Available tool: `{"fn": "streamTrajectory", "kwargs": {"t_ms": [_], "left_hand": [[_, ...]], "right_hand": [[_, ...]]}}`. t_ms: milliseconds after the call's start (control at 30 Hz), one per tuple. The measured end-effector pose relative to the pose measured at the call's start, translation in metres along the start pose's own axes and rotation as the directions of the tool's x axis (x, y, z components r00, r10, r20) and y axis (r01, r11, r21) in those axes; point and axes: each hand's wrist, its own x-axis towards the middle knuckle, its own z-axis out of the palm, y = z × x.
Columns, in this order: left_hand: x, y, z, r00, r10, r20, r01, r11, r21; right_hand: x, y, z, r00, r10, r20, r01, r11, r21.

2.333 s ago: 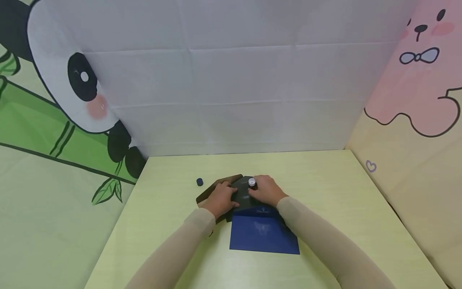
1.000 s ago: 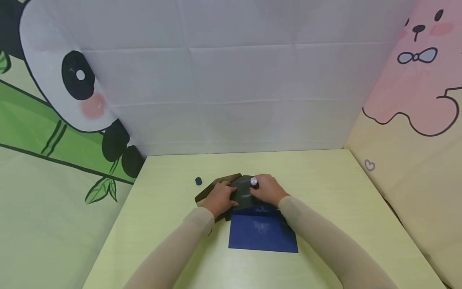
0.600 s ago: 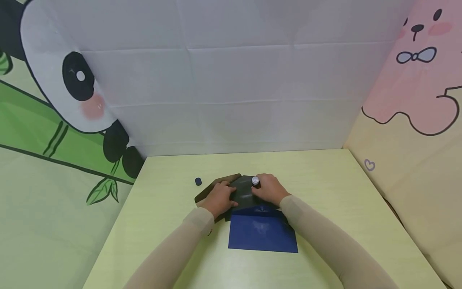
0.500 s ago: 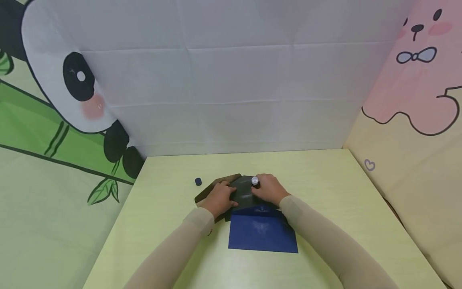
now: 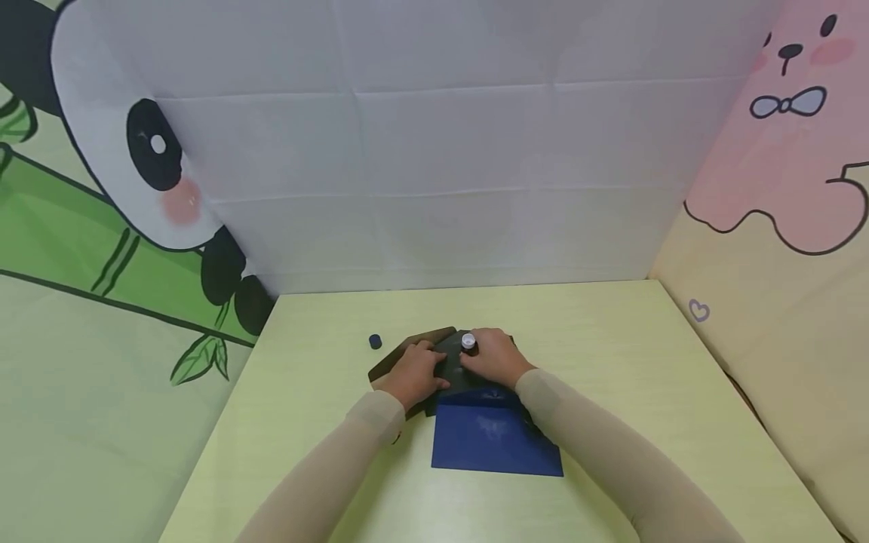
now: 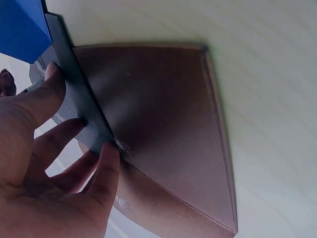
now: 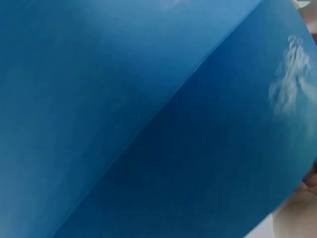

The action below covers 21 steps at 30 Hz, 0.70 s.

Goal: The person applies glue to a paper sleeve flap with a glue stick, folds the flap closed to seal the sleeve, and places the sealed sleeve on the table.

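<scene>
One dark, white-ended tube (image 5: 468,342), gripped in the right hand (image 5: 498,357) over glossy dark-grey paper (image 5: 453,368), on which the left hand (image 5: 413,373) rests, fingers spread, apparently steadying it, beside folded blue paper (image 5: 495,440).

The worktop (image 5: 645,354) at the right gives free passage; at the left, the small cap (image 5: 376,342) and brown envelope (image 6: 163,109) obstruct.

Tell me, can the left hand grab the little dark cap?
Probably yes: the little dark cap lies close to the left hand, with only part of the brown envelope between. That hand would need to lift off first.
</scene>
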Motion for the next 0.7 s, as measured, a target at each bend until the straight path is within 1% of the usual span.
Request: {"fn": "streamTrajectory", "kwargs": {"t_ms": [133, 233, 467, 700], "left_hand": [[-0.0007, -0.0005, 0.0000, 1.000, 0.009, -0.007, -0.009, 1.000, -0.008], [-0.0007, -0.0009, -0.0002, 1.000, 0.016, -0.009, -0.016, 1.000, -0.008], [0.0005, -0.0002, -0.0003, 1.000, 0.020, -0.011, -0.020, 1.000, -0.006], [0.0012, -0.0025, 0.0032, 1.000, 0.018, -0.010, -0.018, 1.000, 0.002]], "right_hand": [[0.0022, -0.0070, 0.0069, 0.999, -0.025, 0.035, 0.025, 1.000, 0.004], [0.0031, -0.0088, 0.0106, 0.999, -0.021, 0.048, 0.021, 1.000, 0.001], [0.0002, -0.0087, 0.0087, 0.999, -0.015, 0.039, 0.016, 1.000, -0.001], [-0.0052, -0.0075, 0.0032, 1.000, -0.010, 0.027, 0.010, 1.000, 0.000]]}}
